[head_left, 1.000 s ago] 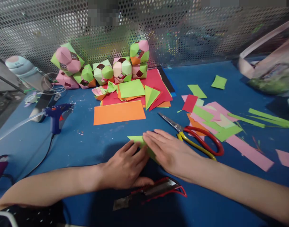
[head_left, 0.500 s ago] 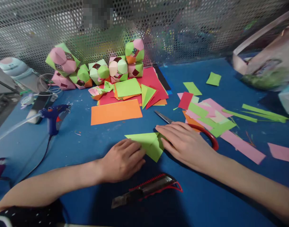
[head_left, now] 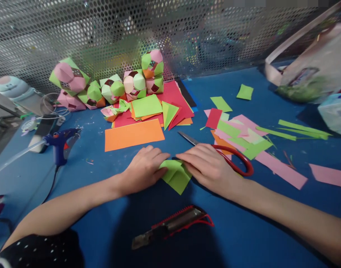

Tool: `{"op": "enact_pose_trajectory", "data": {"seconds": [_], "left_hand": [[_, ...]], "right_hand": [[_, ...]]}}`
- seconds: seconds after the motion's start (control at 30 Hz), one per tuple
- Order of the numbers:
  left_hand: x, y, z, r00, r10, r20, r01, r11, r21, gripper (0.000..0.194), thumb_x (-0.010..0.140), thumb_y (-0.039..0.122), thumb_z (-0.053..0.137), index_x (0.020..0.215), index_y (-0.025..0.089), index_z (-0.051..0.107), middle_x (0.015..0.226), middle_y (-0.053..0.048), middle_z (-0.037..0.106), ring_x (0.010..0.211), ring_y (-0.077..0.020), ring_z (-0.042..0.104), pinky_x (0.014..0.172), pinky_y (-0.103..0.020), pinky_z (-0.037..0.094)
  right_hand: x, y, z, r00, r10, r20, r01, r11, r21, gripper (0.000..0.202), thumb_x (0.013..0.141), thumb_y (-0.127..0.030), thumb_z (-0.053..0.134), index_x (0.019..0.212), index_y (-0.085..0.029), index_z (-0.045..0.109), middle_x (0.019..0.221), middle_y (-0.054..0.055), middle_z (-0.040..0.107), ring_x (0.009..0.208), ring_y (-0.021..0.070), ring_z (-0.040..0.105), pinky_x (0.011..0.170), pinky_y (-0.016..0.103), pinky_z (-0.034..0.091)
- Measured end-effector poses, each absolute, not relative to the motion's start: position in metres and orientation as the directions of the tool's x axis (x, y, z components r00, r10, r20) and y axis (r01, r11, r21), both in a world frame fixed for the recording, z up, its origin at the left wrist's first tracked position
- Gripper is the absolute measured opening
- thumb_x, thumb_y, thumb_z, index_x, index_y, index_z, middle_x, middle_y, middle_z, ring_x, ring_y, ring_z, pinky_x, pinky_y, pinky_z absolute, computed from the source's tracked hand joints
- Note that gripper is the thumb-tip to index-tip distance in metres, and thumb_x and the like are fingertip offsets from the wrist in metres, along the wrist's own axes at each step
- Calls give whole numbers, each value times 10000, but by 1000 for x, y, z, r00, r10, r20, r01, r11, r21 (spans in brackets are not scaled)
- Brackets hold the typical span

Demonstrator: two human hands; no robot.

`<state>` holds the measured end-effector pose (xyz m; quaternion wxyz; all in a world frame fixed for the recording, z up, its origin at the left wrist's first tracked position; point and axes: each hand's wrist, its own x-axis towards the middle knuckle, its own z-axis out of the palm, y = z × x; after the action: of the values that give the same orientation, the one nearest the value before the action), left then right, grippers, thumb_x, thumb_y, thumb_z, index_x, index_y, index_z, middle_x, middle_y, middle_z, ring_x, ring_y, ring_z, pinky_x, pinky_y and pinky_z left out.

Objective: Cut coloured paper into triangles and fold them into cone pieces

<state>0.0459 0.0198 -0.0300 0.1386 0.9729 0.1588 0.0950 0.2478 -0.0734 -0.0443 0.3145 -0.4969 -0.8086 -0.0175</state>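
Observation:
A folded light-green paper piece (head_left: 176, 176) lies on the blue table (head_left: 109, 175) in front of me. My left hand (head_left: 144, 169) presses its left corner down with the fingertips. From the other side, my right hand (head_left: 208, 163) rests on the paper's upper right edge, fingers flat. Both hands touch the same piece and meet near its top. Red-handled scissors (head_left: 237, 160) lie partly under my right hand. A red and black utility knife (head_left: 173, 225) lies on the table nearer to me.
An orange sheet (head_left: 134, 134) and a stack of coloured papers (head_left: 159, 106) lie beyond my hands. Folded paper balls (head_left: 111, 87) line the perforated metal wall (head_left: 148, 33). A blue glue gun (head_left: 60, 143) sits left. Paper strips and scraps (head_left: 260, 137) and a bag (head_left: 307, 70) lie right.
The green triangle has been folded over into a smaller shape. My left hand moved forward and up onto its left corner; my right hand stayed on its right edge.

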Motion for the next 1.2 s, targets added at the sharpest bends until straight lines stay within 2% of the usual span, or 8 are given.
{"op": "enact_pose_trajectory", "data": {"seconds": [0.23,0.4,0.53,0.67,0.77,0.93,1.1,1.2], "left_hand": [[43,18,-33,897,406,175,262,-806,530,233,873,134,473,1078,128,582,884,-77,602,827,-172,535,765,-311,453],[43,10,-27,834,522,178,252,-648,719,228,852,132,508,1066,146,586,833,-33,576,724,-116,527,666,-232,449],[44,5,-17,885,457,92,225,-592,774,156,880,171,499,959,155,632,803,-20,615,695,-101,541,638,-207,434],[44,5,-10,940,340,22,230,-680,696,236,896,240,506,725,145,639,653,6,567,586,-86,492,573,-206,388],[44,6,-8,945,328,6,233,-683,693,216,899,222,494,779,142,654,659,8,574,603,-88,487,586,-208,383],[48,-2,-5,903,431,-6,259,-532,806,267,926,251,425,931,136,666,657,24,558,572,-76,419,547,-193,355],[47,-5,-4,866,493,-83,289,-356,889,331,919,345,426,779,150,655,614,26,487,570,-90,395,525,-205,326],[45,4,-9,755,642,-131,322,-190,928,331,874,392,507,669,156,616,599,29,481,571,-92,419,538,-206,339]], "right_hand": [[251,-75,-40,-126,926,356,693,339,-636,327,855,-146,476,1174,-176,542,1131,102,621,1061,229,569,898,412,464],[246,-75,-32,61,994,89,547,41,-836,273,850,-294,542,1112,-217,565,887,11,692,831,179,655,821,357,521],[240,-78,-18,65,987,148,554,88,-828,235,833,-260,564,1063,-224,600,790,-25,710,803,158,668,827,320,518],[241,-84,-5,78,973,219,554,140,-821,209,822,-266,586,1020,-223,636,813,-6,738,774,161,682,751,302,544],[241,-88,-3,108,950,293,560,185,-808,182,830,-261,596,1004,-226,635,789,-3,738,740,159,685,747,307,554],[232,-92,-9,15,917,399,523,332,-785,286,834,-245,611,1116,-212,578,865,14,736,770,153,684,791,303,551],[238,-89,2,143,939,313,549,188,-815,218,843,-265,593,1056,-219,611,779,-6,735,697,154,682,735,296,558],[265,-90,2,204,893,401,719,141,-680,201,862,-304,561,1031,-214,621,873,43,731,790,203,683,757,347,549]]}}
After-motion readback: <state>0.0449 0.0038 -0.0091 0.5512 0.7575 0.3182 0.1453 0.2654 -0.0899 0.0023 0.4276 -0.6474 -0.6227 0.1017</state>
